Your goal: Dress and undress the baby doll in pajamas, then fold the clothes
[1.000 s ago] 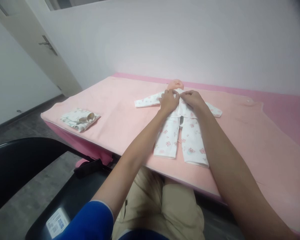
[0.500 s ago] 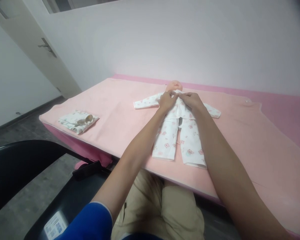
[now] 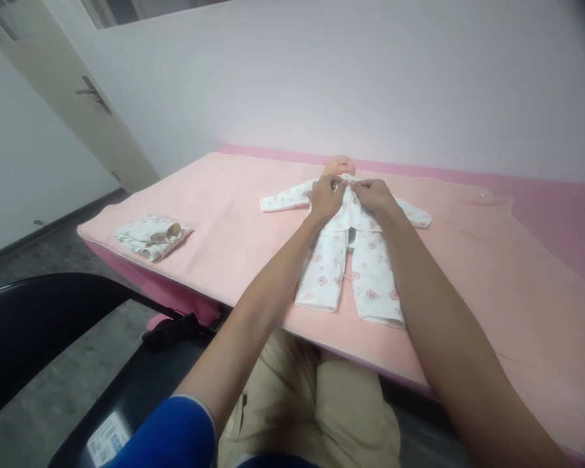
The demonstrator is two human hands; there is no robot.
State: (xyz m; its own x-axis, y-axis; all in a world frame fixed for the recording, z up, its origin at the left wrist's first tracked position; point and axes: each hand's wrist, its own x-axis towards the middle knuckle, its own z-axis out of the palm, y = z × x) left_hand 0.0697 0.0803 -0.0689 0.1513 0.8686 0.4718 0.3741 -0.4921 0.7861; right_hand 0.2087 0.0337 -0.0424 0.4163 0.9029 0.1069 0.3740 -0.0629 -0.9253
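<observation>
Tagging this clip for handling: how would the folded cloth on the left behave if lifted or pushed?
The folded cloth is probably floppy, since its layers curl loosely. It could unfold when lifted: no tie shows. Lying flat, it seems unlikely to roll.

One camera sits on the person's head. It looks forward and down, over the lap (image 3: 273, 390) and along both arms (image 3: 268, 292), to the counter (image 3: 224, 227). The lap is close, at the bottom. The wall (image 3: 322, 78) is farther off, at the top.
</observation>
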